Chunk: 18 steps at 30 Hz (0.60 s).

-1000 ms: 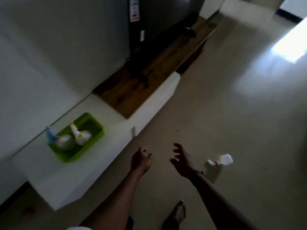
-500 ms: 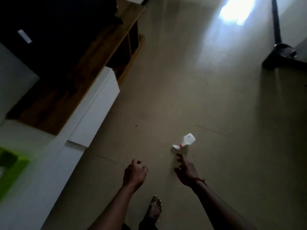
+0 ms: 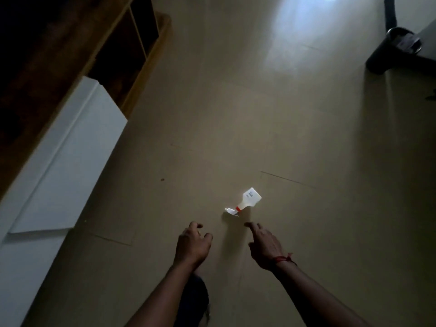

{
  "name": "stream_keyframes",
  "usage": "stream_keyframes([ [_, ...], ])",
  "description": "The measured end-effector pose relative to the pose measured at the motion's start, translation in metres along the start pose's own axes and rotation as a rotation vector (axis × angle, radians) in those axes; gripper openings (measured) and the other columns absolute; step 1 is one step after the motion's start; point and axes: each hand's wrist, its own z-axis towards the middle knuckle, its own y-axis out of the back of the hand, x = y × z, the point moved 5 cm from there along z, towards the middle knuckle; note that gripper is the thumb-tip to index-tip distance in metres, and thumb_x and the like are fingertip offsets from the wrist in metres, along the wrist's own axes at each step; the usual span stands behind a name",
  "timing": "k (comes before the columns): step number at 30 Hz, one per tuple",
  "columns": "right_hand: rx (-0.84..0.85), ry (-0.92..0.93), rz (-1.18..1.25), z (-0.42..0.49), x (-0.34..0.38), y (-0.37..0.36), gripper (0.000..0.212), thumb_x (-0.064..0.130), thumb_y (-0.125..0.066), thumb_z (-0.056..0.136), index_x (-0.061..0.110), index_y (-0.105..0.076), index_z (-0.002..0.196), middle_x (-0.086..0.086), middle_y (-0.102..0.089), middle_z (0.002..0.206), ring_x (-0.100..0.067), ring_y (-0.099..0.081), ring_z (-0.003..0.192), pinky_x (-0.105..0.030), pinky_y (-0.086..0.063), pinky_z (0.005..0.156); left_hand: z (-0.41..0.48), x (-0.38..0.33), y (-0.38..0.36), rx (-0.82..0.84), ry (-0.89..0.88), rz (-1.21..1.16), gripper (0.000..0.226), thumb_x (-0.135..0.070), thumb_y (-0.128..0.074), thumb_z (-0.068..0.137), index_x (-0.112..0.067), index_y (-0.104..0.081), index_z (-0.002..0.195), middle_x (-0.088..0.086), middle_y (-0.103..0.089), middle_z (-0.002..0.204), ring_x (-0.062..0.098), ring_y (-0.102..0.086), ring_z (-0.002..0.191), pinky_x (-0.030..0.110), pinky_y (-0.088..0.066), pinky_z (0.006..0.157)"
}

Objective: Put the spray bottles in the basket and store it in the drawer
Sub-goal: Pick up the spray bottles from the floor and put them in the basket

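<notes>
On the floor: one spray bottle, both hands empty

On the tiled floor [image 3: 236, 114], white spray bottle [image 3: 250, 198] lying on its side, nozzle w/ red collar toward the hands; right hand [image 3: 265, 245] near it, not touching, fingers loosely spread, holding nothing; left hand [image 3: 192, 244] beside, fingers curled, empty; white cabinet [image 3: 63, 166] at left w/ wooden shelf unit [image 3: 113, 62] behind.

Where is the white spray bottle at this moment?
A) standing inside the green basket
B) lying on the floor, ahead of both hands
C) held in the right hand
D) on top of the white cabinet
B: the white spray bottle lies on its side on the floor, just beyond the right hand and left hand, neither touching it.
</notes>
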Motion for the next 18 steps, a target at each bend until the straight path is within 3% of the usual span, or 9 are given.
stream_keyframes([
  [6,0.061,0.016,-0.116,0.104,-0.04,-0.026,0.058,0.002,-0.05,0.088,0.025,-0.037,0.139,-0.003,-0.05,0.131,-0.029,-0.06,0.102,-0.04,-0.053,0.078,0.087,0.005,-0.059,0.002,-0.001,0.034,0.039,-0.035,-0.061,0.079,-0.021,-0.057,0.115,0.003,-0.064,0.105,0.023,-0.06,0.099,0.027,-0.044,0.08],
  [10,0.086,0.067,-0.208,0.178,-0.079,-0.075,0.055,-0.005,-0.044,0.087,0.02,-0.043,0.136,-0.003,-0.048,0.134,-0.028,-0.061,0.097,-0.036,-0.052,0.07,0.154,0.026,-0.106,-0.028,0.026,0.032,0.037,-0.036,-0.062,0.079,-0.022,-0.058,0.113,0.004,-0.065,0.105,0.023,-0.062,0.099,0.029,-0.046,0.082],
  [14,0.051,0.209,-0.34,0.251,-0.107,-0.126,0.055,-0.003,-0.037,0.091,0.015,-0.035,0.143,-0.003,-0.039,0.14,-0.03,-0.06,0.098,-0.037,-0.049,0.067,0.219,0.054,-0.154,-0.052,0.06,0.009,0.037,-0.034,-0.063,0.081,-0.021,-0.058,0.114,0.004,-0.065,0.108,0.023,-0.061,0.102,0.026,-0.041,0.08],
  [18,-0.024,0.306,-0.567,0.316,-0.12,-0.165,0.036,-0.001,-0.035,0.093,0.003,-0.047,0.127,-0.014,-0.046,0.127,-0.032,-0.056,0.093,-0.043,-0.044,0.067,0.266,0.083,-0.189,-0.076,0.127,-0.02,0.037,-0.033,-0.063,0.081,-0.022,-0.058,0.116,0.002,-0.066,0.106,0.023,-0.061,0.102,0.026,-0.04,0.081],
])
